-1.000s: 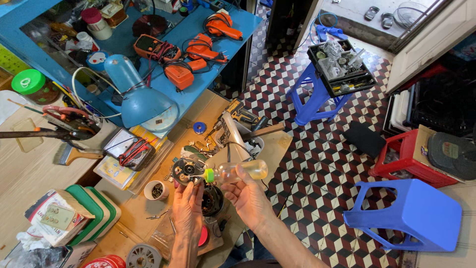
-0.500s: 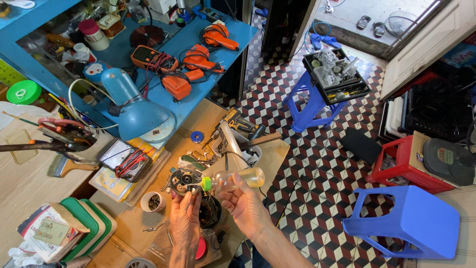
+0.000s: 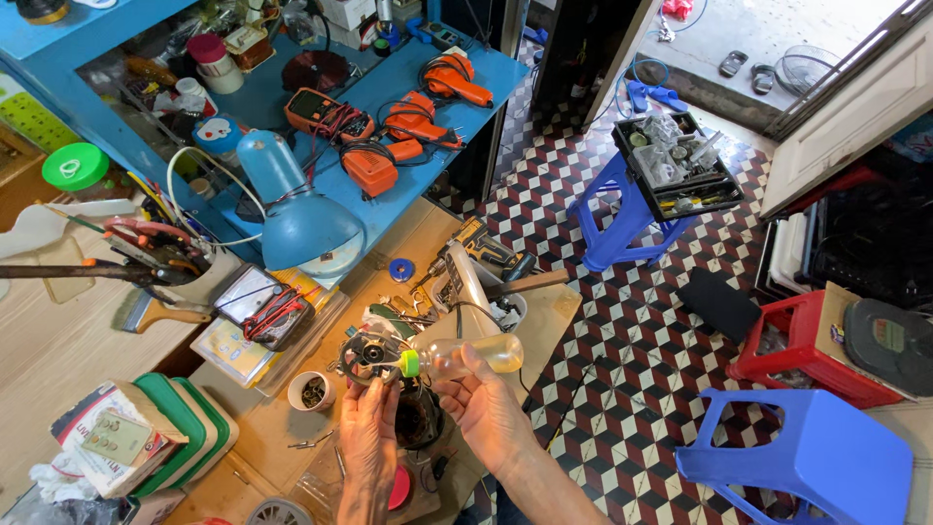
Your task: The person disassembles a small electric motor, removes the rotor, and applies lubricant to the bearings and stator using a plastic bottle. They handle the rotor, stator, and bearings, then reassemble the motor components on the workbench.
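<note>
Cluttered repair bench seen from the head camera: wooden worktop (image 3: 58, 360) at nine o'clock, blue shelf table (image 3: 408, 209) at twelve, checkered tile floor (image 3: 622, 389) running from two to five o'clock. Low at six o'clock, both hands raised over the bench edge. Right hand (image 3: 486, 408) curled partway shut around a small clear plastic bottle (image 3: 466, 358), lying on its side with its green nozzle cap (image 3: 410, 363) aimed at nine o'clock. Left hand (image 3: 367, 428) half closed, fingers up against a round metal motor part (image 3: 367, 355), nozzle tip just touching or nearly touching that part; exact contact too small to tell. Bottle probably light, thin-walled and soft, likely to squirt under a hard squeeze and perhaps slick if oily, so best gripped around the mid body with gentle pressure. Motor part by contrast stiff and heavier-looking, best steadied from below by its rim. Around the hands: blue desk lamp (image 3: 296, 214) at eleven o'clock, meter with red leads (image 3: 258, 306) at ten, small cup of screws (image 3: 313, 391) just beside the left hand, orange tools (image 3: 413, 122) at twelve. Further out, blue stool with a parts tray (image 3: 675, 165) at one o'clock, red stool (image 3: 792, 345) at three, another blue stool (image 3: 807, 452) at four.
</note>
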`<state>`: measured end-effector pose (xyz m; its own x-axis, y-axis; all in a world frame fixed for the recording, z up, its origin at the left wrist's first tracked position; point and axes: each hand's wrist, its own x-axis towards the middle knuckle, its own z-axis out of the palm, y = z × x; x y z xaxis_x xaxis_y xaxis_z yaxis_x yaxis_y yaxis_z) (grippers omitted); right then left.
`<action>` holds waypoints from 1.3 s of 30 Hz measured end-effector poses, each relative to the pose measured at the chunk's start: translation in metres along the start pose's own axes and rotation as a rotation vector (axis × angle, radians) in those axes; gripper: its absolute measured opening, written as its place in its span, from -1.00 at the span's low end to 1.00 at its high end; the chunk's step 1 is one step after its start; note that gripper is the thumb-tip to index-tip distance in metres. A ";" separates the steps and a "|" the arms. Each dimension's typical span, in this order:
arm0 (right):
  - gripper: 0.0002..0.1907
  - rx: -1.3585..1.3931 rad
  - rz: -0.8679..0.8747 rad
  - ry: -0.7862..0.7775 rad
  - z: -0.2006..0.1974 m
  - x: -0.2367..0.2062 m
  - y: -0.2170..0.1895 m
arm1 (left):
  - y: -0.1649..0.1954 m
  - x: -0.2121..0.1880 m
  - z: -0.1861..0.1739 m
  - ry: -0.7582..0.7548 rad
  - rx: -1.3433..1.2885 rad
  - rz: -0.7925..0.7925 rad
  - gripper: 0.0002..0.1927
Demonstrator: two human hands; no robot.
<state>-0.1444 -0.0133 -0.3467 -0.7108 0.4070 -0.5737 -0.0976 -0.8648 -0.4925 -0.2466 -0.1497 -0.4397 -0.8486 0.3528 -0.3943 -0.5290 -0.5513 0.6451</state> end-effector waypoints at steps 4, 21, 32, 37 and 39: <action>-0.56 -0.017 0.033 -0.065 -0.002 0.030 -0.008 | 0.002 0.014 0.013 -0.017 -0.021 0.077 -0.62; -0.56 -0.145 -0.208 0.031 0.029 0.049 0.011 | 0.001 0.049 -0.005 0.039 -0.034 0.111 -0.68; -0.59 -0.281 -0.369 -0.001 0.036 0.059 0.023 | 0.002 0.043 0.002 0.059 0.040 0.143 -0.66; -0.58 -0.346 -0.424 -0.015 0.040 0.055 0.024 | 0.001 0.042 0.002 0.080 0.099 0.191 -0.68; -0.57 -0.341 -0.431 -0.035 0.041 0.053 0.024 | 0.000 0.042 0.002 0.074 0.124 0.214 -0.68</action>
<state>-0.2128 -0.0244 -0.3617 -0.6799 0.6881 -0.2536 -0.1577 -0.4750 -0.8657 -0.2821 -0.1337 -0.4549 -0.9420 0.1794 -0.2837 -0.3357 -0.5094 0.7924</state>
